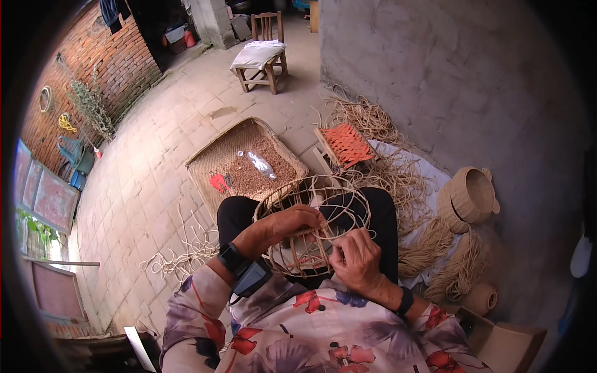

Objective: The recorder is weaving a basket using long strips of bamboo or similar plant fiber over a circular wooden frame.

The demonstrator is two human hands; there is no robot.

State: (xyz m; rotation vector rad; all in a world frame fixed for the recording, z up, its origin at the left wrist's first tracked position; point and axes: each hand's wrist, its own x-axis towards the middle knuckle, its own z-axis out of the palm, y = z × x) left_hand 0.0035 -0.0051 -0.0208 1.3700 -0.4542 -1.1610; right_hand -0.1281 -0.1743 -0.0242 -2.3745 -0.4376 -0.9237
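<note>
Tan and openwork, on the lap (pixel 384 224): with the left hand (pixel 298 219) grasps the cane basket (pixel 321 253), fingers bent over its middle, and holds the right hand (pixel 357 256) clenched at its right side, contents hidden. Looks roundish, spreading across both thighs; cannot tell a long axis or the mouth's direction.

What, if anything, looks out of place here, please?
A clear bottle lies on its side on brown bits in the woven tray, an odd spot for it; pale strands lie scattered on the floor.
</note>
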